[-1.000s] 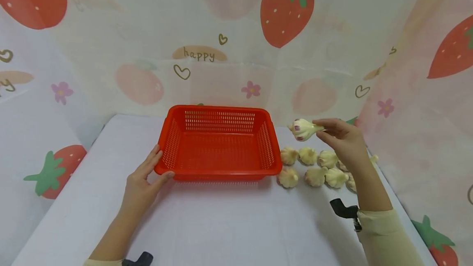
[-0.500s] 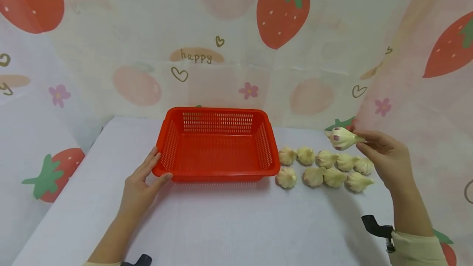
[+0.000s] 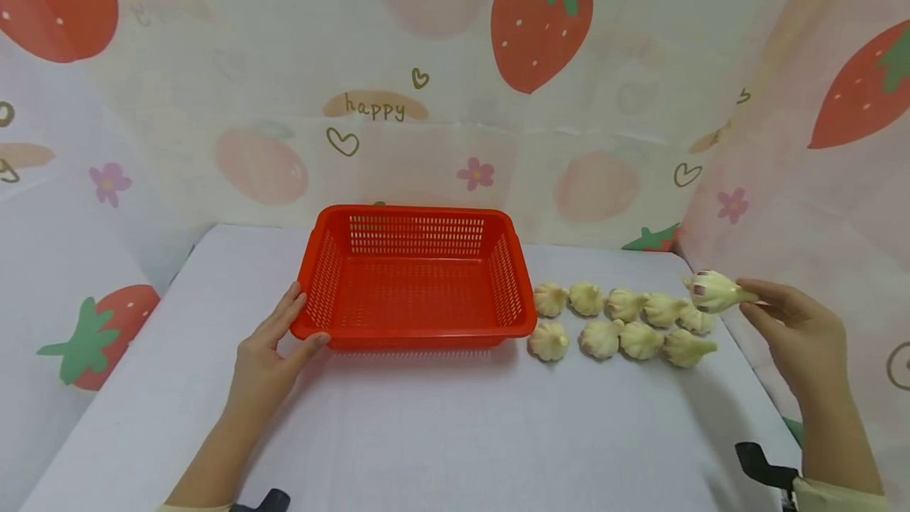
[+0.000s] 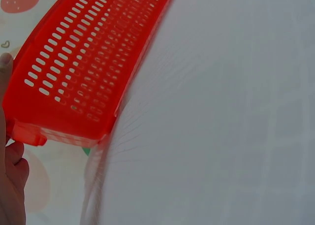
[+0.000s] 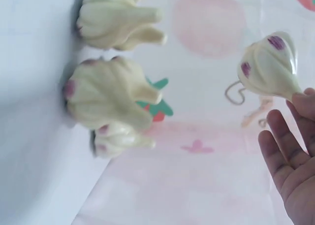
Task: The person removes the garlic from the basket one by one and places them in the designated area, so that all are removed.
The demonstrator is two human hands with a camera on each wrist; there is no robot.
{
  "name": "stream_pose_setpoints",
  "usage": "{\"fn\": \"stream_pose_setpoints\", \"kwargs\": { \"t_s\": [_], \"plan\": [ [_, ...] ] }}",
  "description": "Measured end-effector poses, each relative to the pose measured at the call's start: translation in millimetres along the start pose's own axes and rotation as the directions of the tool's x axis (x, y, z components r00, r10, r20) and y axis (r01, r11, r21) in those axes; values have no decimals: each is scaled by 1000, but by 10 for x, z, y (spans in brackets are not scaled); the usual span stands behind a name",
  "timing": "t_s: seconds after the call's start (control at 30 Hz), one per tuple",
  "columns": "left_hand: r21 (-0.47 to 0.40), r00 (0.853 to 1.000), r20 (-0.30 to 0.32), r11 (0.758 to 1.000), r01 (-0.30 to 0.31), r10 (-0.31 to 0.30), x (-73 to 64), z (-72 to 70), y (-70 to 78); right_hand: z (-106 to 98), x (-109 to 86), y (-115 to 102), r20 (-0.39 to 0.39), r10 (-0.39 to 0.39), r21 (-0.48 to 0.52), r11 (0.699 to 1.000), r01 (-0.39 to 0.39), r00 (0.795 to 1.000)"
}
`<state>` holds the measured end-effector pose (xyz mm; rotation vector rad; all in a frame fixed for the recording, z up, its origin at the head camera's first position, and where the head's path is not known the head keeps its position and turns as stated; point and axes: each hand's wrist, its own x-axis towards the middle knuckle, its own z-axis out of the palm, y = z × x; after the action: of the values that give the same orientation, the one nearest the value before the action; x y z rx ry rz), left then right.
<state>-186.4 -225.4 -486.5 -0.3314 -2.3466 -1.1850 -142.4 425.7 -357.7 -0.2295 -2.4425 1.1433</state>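
Note:
A red plastic basket [image 3: 419, 340] with slotted walls stands on the white-covered table, its inside bare in the head view. At its left front corner my left hand [image 3: 266, 358] grips the rim; the left wrist view shows curled fingers [image 4: 18, 168] beneath the basket's end lip. Over the table's right edge, my right hand [image 3: 806, 338] pinches a garlic bulb [image 3: 713, 291] by its stem, root end pointing left. Purple patches mark this bulb. In the right wrist view, the other fingers [image 5: 278, 151] of that hand are spread away from the stem.
Several more garlic bulbs [image 3: 641, 340] lie in two rough rows to the right of the basket, the nearest close to its wall. Strawberry-print curtains [image 3: 426, 156] enclose the table [image 3: 462, 433] at the back and sides.
My right hand has carried the garlic bulb rightward and lower, from beside the basket to past the far right bulbs. My left hand and the basket keep their places.

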Motion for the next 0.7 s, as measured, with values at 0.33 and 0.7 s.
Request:
{"fn": "stream_pose_setpoints", "kwargs": {
  "t_s": [0.33, 0.7],
  "plan": [
    [12, 1000, 18, 1000, 22, -22, -2, -7, -3, -89, -81, 281, -28, 130, -112, 985, -132, 991],
    [22, 1000, 8, 1000, 7, -7, 7, 3, -18, -136, -146, 615, -60, 253, -153, 954, -259, 966]
  ]
}}
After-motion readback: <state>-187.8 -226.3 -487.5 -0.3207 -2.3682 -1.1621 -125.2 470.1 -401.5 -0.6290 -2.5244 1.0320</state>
